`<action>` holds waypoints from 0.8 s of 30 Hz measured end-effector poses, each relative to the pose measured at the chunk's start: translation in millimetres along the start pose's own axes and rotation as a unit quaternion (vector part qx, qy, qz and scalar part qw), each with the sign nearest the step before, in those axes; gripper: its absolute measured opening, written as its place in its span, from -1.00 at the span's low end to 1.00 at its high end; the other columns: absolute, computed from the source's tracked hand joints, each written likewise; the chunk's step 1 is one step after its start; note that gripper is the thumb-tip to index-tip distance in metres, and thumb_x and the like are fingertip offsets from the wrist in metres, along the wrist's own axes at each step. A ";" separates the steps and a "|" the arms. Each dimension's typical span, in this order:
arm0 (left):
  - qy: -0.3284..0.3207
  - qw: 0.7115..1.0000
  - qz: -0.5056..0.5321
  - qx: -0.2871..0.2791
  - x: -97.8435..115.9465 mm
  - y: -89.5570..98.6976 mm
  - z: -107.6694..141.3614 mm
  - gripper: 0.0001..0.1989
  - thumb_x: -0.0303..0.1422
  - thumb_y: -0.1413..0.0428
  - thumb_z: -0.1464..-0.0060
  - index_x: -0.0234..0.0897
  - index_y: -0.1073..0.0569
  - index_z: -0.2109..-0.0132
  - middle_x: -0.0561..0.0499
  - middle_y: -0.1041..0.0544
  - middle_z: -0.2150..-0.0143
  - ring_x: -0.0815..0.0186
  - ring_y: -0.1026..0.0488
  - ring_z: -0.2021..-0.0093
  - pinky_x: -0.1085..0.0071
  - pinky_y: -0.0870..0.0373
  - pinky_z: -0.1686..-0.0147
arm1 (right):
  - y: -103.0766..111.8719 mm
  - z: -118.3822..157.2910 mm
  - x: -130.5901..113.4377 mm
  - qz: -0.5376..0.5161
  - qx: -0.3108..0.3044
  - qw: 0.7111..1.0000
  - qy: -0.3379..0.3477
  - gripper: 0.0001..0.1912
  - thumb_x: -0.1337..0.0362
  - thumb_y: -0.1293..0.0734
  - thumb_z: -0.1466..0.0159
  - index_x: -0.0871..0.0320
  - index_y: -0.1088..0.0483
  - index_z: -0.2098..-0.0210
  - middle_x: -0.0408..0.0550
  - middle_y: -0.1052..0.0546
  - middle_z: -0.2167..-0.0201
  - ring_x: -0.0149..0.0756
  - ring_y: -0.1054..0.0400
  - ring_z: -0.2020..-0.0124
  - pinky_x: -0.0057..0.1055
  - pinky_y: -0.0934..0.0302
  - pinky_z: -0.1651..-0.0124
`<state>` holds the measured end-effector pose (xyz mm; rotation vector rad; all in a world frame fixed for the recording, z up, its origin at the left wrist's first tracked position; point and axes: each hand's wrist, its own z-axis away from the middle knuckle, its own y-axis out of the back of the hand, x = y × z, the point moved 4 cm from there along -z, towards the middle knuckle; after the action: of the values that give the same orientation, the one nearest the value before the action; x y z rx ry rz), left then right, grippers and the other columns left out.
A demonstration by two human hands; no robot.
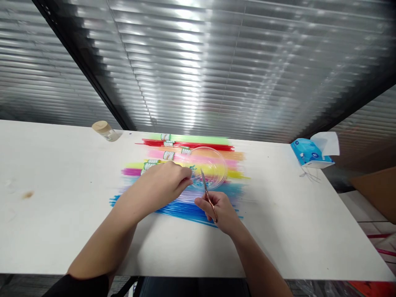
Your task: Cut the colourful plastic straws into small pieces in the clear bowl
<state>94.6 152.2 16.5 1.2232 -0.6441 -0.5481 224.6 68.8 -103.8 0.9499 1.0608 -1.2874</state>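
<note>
My right hand (220, 210) is closed round the copper-coloured handles of a pair of scissors (204, 183), whose blades point up and away. Fingers pinched, my left hand (168, 181) holds a thin pale straw-like strip (195, 177) that sticks out toward the blades. Under both hands stands a clear round plastic bowl (225, 167) with small blue and pink bits in it. It rests on bundles of thin coloured sticks: red sticks (213, 146), blue sticks (185, 213), and yellow, pink, purple and green ones. Several bundles have paper labels round them.
A jar with a wooden-looking lid (105, 130) stands at the back left of the white table (55, 227). At the right is a blue tissue pack (311, 152), with thin dark strands in front of it. Window blinds rise behind the table, and a cardboard box (377, 194) sits beyond its right edge.
</note>
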 end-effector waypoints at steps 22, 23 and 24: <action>0.007 1.000 -0.019 0.020 0.2 2.0 -2.7 -0.72 -0.37 0.10 -0.27 -0.29 -0.33 0.41 -0.02 -0.44 0.45 0.36 -0.32 0.47 0.42 -0.08 0.48 | -2.2 1.5 0.7 -0.007 -0.027 0.999 0.028 -0.42 -0.20 -0.33 -0.27 0.14 -0.16 0.54 -0.25 -0.16 0.64 -0.47 0.06 0.58 -0.46 0.13 0.53; 0.007 0.999 -0.023 0.021 0.4 1.8 -2.6 -0.72 -0.38 0.10 -0.27 -0.29 -0.33 0.41 -0.02 -0.44 0.45 0.36 -0.32 0.47 0.42 -0.08 0.48 | -2.4 1.9 0.0 -0.002 -0.031 0.999 0.031 -0.43 -0.20 -0.33 -0.28 0.13 -0.16 0.54 -0.25 -0.16 0.64 -0.47 0.06 0.58 -0.46 0.12 0.52; 0.008 0.999 -0.027 0.022 0.5 1.6 -2.5 -0.72 -0.38 0.10 -0.27 -0.29 -0.32 0.42 -0.02 -0.43 0.45 0.36 -0.31 0.48 0.42 -0.08 0.48 | -2.5 2.3 -0.8 0.003 -0.033 0.999 0.033 -0.43 -0.20 -0.33 -0.28 0.13 -0.16 0.54 -0.25 -0.16 0.64 -0.47 0.05 0.58 -0.46 0.11 0.52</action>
<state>96.8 154.0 17.7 1.2886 -0.6154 -0.5709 222.4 66.6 -102.3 0.9515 1.1432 -1.2154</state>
